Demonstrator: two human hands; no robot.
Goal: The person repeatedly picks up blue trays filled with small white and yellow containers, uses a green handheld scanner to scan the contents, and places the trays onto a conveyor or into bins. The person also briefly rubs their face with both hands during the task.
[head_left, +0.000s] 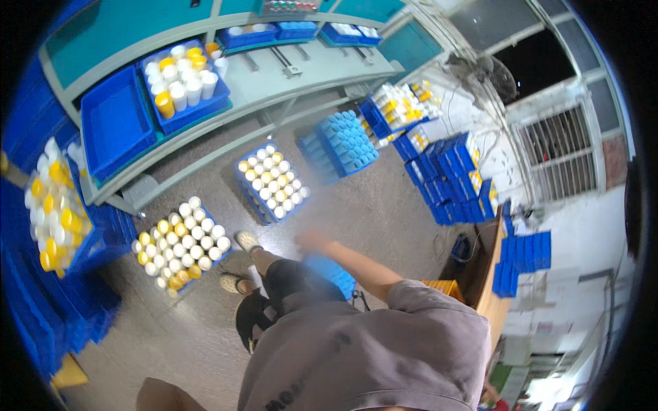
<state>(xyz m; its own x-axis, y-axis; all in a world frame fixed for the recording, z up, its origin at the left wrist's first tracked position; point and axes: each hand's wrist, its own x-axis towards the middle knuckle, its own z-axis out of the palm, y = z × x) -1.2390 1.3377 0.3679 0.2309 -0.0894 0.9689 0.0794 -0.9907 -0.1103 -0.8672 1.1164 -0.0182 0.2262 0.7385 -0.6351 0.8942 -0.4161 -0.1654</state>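
Observation:
My right arm reaches out from the grey-brown shirt, and my right hand [312,240] is smeared by motion over the floor. Whether its fingers are open or closed cannot be made out. Just beyond the hand lies a blue crate of white and yellow bottles [273,183], standing upright in rows. Partly hidden under my forearm is something light blue [332,272], perhaps a container. Only part of a bare limb shows at the lower left edge; my left hand is out of view.
Another crate of white and yellow bottles [181,246] stands left of my feet. Light-blue cylinders [348,140] fill a crate farther off. A workbench [260,72] carries a blue tray [116,123] and a filled crate. Stacked blue crates [449,178] stand right; a wooden table edge [495,288] is nearby.

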